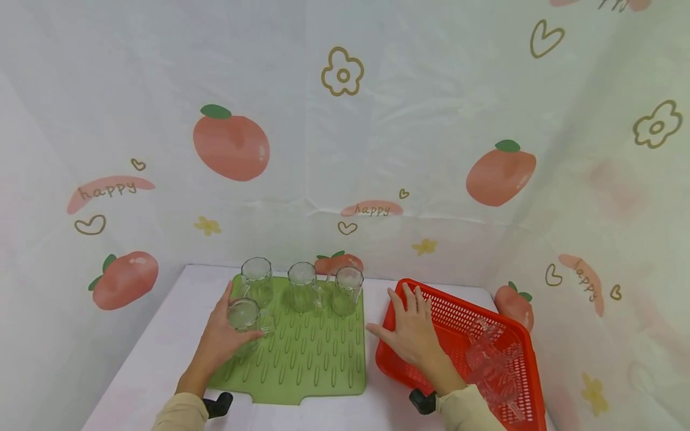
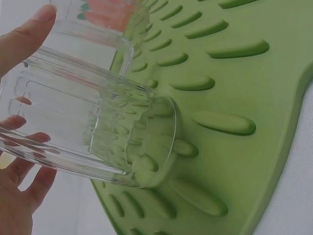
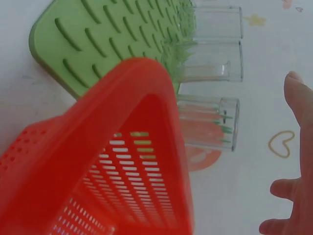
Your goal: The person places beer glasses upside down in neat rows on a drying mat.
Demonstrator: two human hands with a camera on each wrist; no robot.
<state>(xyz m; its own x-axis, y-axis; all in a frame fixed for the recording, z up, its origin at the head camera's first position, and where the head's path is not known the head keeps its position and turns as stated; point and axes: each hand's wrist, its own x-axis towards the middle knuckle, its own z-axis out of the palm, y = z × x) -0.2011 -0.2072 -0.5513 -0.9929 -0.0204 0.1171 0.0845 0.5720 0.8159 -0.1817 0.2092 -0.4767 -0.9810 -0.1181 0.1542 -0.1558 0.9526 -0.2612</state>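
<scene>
Around a clear glass mug [image 1: 244, 316] at the left of the green ridged mat [image 1: 312, 353], my left hand [image 1: 222, 335] is spread, thumb in front and fingers at the far side. The left wrist view shows this mug [image 2: 78, 117] upright on the mat, with the thumb [image 2: 29, 36] apart from its wall and fingertips partly seen through the glass; contact there is unclear. My right hand [image 1: 415, 332] hovers, fingers spread, over the left rim of the red basket [image 1: 458, 293], holding nothing. In the right wrist view its fingers [image 3: 298, 98] are apart from the basket wall [image 3: 146, 166].
Three more glass mugs stand along the mat's back edge: a left one [image 1: 257, 281], a middle one [image 1: 302, 287] and a right one [image 1: 347, 290]. Several clear glass pieces [image 1: 493, 365] lie in the basket's right side. A printed curtain [image 1: 345, 149] hangs behind the white table [image 1: 151, 353].
</scene>
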